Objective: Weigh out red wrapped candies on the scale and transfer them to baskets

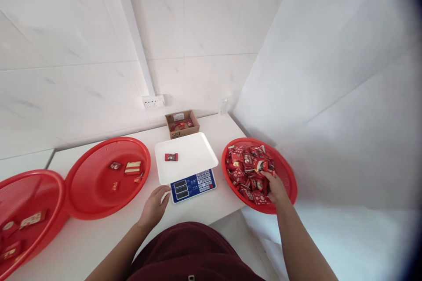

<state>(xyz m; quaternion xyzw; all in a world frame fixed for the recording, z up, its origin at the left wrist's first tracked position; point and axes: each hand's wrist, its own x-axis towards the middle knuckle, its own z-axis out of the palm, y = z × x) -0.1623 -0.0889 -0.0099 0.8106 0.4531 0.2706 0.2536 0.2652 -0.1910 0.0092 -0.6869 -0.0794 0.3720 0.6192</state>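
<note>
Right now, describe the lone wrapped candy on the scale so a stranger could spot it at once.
Find the white table and the weighing scale with a blue keypad between two red baskets. On its white tray lies one red-wrapped candy, left of centre. Unlike the candies heaped in the right basket or scattered in the left basket, it lies alone on white.

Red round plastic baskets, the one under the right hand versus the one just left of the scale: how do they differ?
The red round plastic basket at the right is heaped with red wrapped sweets, and the right hand reaches into it. The red round plastic basket left of the scale holds only a few scattered packets, and no hand touches it. Both look alike in colour, shape and mesh.
</note>
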